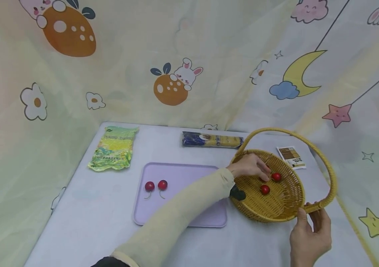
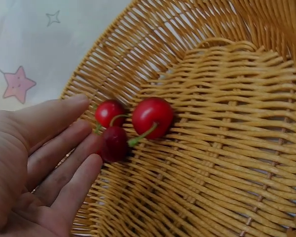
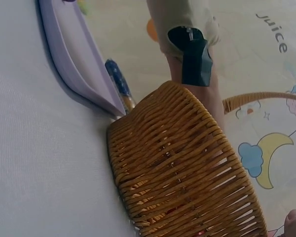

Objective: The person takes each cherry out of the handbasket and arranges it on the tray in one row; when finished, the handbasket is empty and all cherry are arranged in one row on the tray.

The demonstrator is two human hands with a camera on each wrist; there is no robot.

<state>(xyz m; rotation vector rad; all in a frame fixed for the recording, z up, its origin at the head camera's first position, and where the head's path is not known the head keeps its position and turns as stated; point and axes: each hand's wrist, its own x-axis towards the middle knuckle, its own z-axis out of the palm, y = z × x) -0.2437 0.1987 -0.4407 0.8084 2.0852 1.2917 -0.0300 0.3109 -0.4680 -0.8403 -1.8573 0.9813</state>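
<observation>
A yellow wicker basket (image 1: 276, 205) with an arched handle stands on the right of the table. Inside it is my left hand (image 1: 250, 165), fingers extended. Three red cherries show in the left wrist view; the fingertips are at a dark cherry (image 2: 115, 144), beside a small cherry (image 2: 109, 112) and a bigger cherry (image 2: 154, 117). My right hand (image 1: 310, 233) grips the basket's near right rim at the handle's foot. The right wrist view shows the basket's outer wall (image 3: 177, 163) and only a fingertip of that hand.
Left of the basket lies a purple tray (image 1: 189, 170), partly under the left sleeve, bearing two stemmed cherries (image 1: 162, 185). Farther back are a green-yellow packet (image 1: 113, 148), a long blue-yellow package (image 1: 212, 140) and a small brown-white sachet (image 1: 291, 157). A printed cloth hangs behind.
</observation>
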